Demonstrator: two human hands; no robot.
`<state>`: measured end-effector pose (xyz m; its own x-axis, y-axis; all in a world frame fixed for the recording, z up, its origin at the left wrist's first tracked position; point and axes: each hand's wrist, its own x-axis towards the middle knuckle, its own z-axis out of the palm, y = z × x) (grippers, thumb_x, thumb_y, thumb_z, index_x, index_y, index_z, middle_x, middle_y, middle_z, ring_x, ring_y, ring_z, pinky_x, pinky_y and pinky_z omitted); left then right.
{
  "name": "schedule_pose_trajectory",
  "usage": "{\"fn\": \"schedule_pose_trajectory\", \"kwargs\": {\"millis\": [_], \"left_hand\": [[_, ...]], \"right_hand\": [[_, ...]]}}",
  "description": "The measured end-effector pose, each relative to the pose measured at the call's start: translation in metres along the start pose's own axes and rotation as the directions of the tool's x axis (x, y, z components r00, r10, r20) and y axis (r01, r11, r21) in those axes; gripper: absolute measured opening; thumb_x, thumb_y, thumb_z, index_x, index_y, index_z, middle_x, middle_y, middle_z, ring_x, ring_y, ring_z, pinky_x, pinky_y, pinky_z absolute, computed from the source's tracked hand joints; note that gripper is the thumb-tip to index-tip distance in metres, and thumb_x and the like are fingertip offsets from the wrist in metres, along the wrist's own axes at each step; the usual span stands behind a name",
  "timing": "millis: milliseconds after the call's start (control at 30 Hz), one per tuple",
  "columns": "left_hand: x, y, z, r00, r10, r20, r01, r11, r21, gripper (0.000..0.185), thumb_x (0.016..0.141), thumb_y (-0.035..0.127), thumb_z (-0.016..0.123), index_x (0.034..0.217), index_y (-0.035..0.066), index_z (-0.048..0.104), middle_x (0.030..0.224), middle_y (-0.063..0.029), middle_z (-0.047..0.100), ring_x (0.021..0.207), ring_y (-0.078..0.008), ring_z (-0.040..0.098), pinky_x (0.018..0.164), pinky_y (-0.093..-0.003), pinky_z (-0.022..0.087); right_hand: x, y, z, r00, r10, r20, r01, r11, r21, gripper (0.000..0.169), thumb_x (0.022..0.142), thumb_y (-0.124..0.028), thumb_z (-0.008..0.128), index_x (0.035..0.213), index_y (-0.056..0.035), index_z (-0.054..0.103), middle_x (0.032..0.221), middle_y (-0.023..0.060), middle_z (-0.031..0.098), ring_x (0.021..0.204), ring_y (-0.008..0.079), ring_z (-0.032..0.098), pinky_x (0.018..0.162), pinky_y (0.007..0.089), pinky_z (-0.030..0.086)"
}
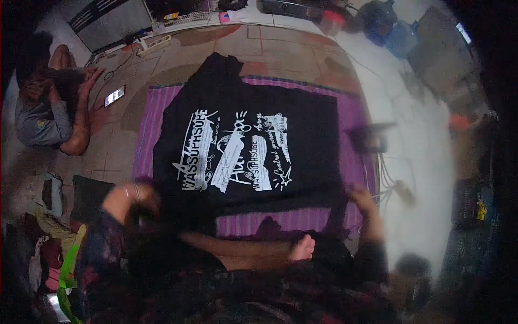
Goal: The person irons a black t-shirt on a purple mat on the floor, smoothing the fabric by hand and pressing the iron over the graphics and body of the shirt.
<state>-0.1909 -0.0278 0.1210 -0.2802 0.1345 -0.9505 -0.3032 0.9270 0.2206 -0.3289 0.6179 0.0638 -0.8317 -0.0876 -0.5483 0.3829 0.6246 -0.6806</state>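
Note:
A black shirt (pixel 307 162) with white printed graphics and lettering lies spread out in front of me, its collar end at an angle toward the far left. Under it is a purple striped mat (pixel 283 222). My left hand (pixel 141 198), blurred, curls on dark cloth at the shirt's near left side. At the near right corner, my right hand (pixel 360 198) has its fingers closed on the shirt's edge, also blurred. A bare foot (pixel 303 248) and folded leg rest just below the mat's near edge.
Another person (pixel 52 109) sits at the left near a lit phone (pixel 115 96) on the floor. Piled clothes (pixel 52 227) and a bright green strip (pixel 66 267) lie near left. Cables (pixel 386 178) cross a white surface (pixel 425 162) at right. Blue containers (pixel 398 38) stand far right.

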Motion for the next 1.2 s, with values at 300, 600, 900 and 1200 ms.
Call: {"fn": "schedule_pose_trajectory", "kwargs": {"millis": [300,600,900,1200], "left_hand": [[0.106,-0.053,-0.066,0.795,-0.362,-0.487,-0.309,0.450,-0.838,0.083,0.073,0.069,0.051,0.123,0.002,0.049,0.115,-0.0136,0.056,0.102,-0.0255,0.055,0.085,-0.0354,0.044],[0.135,-0.085,-0.003,0.567,-0.277,-0.776,0.181,0.961,-0.211,0.052,0.074,0.039,0.065,0.111,0.003,0.057,0.115,-0.0180,0.054,0.106,-0.0321,0.053,0.089,-0.0377,0.042],[0.143,-0.084,0.018,0.129,-0.401,-0.907,-0.163,0.894,-0.418,0.041,0.086,0.032,0.052,0.113,0.001,0.053,0.114,-0.0220,0.054,0.108,-0.0375,0.051,0.090,-0.0411,0.040],[0.001,-0.051,-0.182,-0.323,-0.167,-0.931,-0.229,0.969,-0.095,0.050,0.081,0.047,0.058,0.101,0.002,0.057,0.095,-0.0176,0.063,0.090,-0.0340,0.060,0.078,-0.0405,0.046]], "right_hand": [[0.103,0.003,0.033,0.952,-0.091,-0.294,0.170,0.952,0.255,0.034,0.074,-0.037,0.070,0.086,-0.0052,0.064,0.076,0.0014,0.058,0.068,0.0160,0.053,0.060,0.0283,0.041],[0.053,-0.004,0.028,0.982,0.186,-0.019,-0.187,0.977,-0.102,0.032,0.072,-0.026,0.070,0.091,-0.0014,0.064,0.077,0.0067,0.062,0.065,0.0167,0.056,0.056,0.0309,0.042],[0.058,-0.013,0.034,0.948,-0.164,-0.274,0.150,0.986,-0.072,0.030,0.078,-0.022,0.063,0.093,0.0043,0.061,0.078,0.0092,0.062,0.071,0.0186,0.057,0.064,0.0327,0.044],[0.102,-0.175,-0.075,0.573,-0.530,-0.625,0.391,0.847,-0.360,0.039,0.082,-0.031,0.062,0.100,0.0042,0.061,0.088,0.0149,0.065,0.078,0.0190,0.060,0.070,0.0298,0.046]]}}
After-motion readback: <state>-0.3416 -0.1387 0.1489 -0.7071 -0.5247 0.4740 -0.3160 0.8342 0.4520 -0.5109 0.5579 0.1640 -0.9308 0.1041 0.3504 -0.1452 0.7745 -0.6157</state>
